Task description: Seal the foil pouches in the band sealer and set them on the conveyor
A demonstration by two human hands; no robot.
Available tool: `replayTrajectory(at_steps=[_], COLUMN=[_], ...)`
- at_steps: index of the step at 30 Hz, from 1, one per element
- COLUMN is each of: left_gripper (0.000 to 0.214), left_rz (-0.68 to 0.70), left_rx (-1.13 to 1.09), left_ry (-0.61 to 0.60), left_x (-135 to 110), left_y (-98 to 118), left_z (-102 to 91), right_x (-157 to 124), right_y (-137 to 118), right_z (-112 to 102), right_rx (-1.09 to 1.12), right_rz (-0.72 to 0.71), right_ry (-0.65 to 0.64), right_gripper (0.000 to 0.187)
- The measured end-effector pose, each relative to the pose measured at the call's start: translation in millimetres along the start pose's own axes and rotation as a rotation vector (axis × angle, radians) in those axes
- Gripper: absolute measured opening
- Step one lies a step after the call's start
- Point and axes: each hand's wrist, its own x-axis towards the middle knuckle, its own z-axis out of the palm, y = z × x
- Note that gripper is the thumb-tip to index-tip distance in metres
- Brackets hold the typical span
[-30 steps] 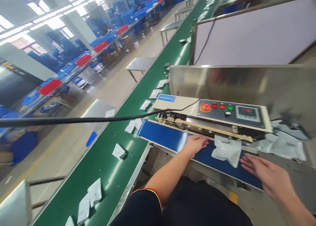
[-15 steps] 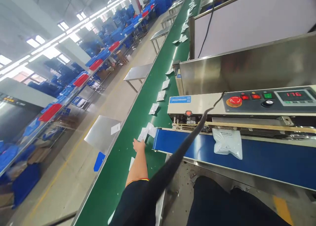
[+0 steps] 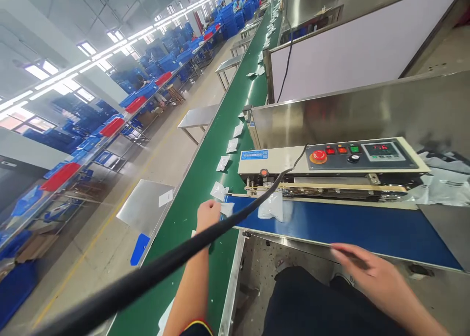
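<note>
Left hand (image 3: 207, 213) closed on a white pouch (image 3: 227, 209); right hand (image 3: 367, 270) open and empty.

Nearest, the right hand hovers over the near edge of the blue belt (image 3: 348, 228), fingers stretched flat and apart, slightly blurred. A black cable (image 3: 147, 277) crosses in front of the left arm. The left hand's fingers are curled on the edge of the white pouch, which sits at the left end of the blue belt, beside the green conveyor (image 3: 183, 238). Farther along the blue belt, a second pouch (image 3: 270, 206) lies under the front rail of the sealing machine (image 3: 286, 160). Beyond, loose pouches (image 3: 219, 190) lie spaced along the green conveyor.
</note>
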Motion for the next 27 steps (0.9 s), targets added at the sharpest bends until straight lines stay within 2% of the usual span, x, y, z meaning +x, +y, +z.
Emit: replayTrajectory(at_steps=[2, 4, 6, 7, 8, 10, 12, 14, 16, 18, 20, 23, 25, 27], left_gripper=[0.026, 0.024, 0.023, 0.025, 0.028, 0.04, 0.052, 0.053, 0.043, 0.036, 0.035, 0.027, 0.023, 0.024], left_rz=[0.094, 0.112, 0.055, 0.011, -0.038, -0.117, -0.107, 0.011, 0.155, 0.192, 0.081, -0.173, -0.285, -0.354], left_rx=[-0.145, -0.31, -0.496, -0.595, -0.695, -0.861, -0.922, -0.833, -0.665, -0.525, -0.48, -0.561, -0.644, -0.706], left_ry=[-0.244, -0.515, -0.697, -0.745, -0.765, -0.79, -0.832, -0.853, -0.817, -0.765, -0.732, -0.722, -0.723, -0.708], left_x=[-41, -81, -116, -132, -147, -173, -197, -218, -233, -242, -244, -237, -228, -221], left_y=[37, 77, 114, 130, 145, 167, 183, 195, 209, 227, 248, 276, 283, 279], left_z=[26.0, 64.5, 108.0, 129.6, 150.6, 190.0, 226.4, 260.2, 292.2, 323.1, 352.0, 385.1, 395.7, 397.3], right_x=[12, 23, 32, 35, 36, 36, 33, 32, 35, 43, 57, 83, 98, 110], right_y=[-34, -56, -59, -54, -47, -25, -2, 20, 40, 57, 71, 85, 88, 86], right_z=[15, 19, 8, -3, -16, -47, -78, -107, -133, -157, -177, -195, -198, -193], right_rx=[0.023, 0.02, -0.001, -0.007, -0.004, 0.038, 0.116, 0.192, 0.247, 0.321, 0.445, 0.597, 0.599, 0.563], right_rz=[-0.303, -0.566, -0.691, -0.688, -0.642, -0.459, -0.247, -0.076, 0.042, 0.164, 0.292, 0.417, 0.428, 0.404], right_ry=[-0.121, -0.145, -0.138, -0.124, -0.099, 0.01, 0.157, 0.257, 0.317, 0.391, 0.47, 0.537, 0.536, 0.505], right_gripper=[0.045, 0.04, 0.032, 0.031, 0.033, 0.039, 0.048, 0.056, 0.057, 0.054, 0.05, 0.045, 0.042, 0.039])
